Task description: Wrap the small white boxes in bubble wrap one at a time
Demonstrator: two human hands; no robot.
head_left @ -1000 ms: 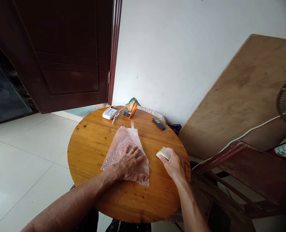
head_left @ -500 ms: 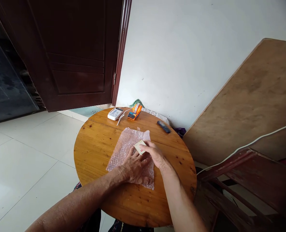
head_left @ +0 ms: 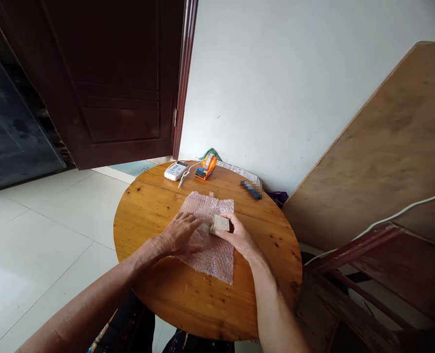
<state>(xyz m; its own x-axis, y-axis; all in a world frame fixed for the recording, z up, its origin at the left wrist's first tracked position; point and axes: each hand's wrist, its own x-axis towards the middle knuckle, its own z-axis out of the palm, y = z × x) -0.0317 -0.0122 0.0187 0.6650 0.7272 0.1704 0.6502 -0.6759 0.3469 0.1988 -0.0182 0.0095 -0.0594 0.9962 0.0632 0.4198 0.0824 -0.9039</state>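
Note:
A sheet of bubble wrap (head_left: 213, 255) lies flat on the round wooden table (head_left: 155, 206). My left hand (head_left: 181, 234) rests on the sheet's left part, fingers spread flat. My right hand (head_left: 237, 235) grips a small tan box (head_left: 220, 223) and holds it down on the right part of the sheet. The fingertips of both hands are close together beside the box.
At the table's far edge lie a white device (head_left: 176, 170), an orange tape dispenser (head_left: 206, 167) and a dark flat object (head_left: 251, 189). A dark door (head_left: 110, 83) stands behind. A wooden board (head_left: 386, 147) leans on the wall; dark wooden furniture (head_left: 368, 279) is at the right.
My right hand carried the small box from the table's right side onto the bubble wrap. My left hand slid leftward on the sheet, uncovering its near right part.

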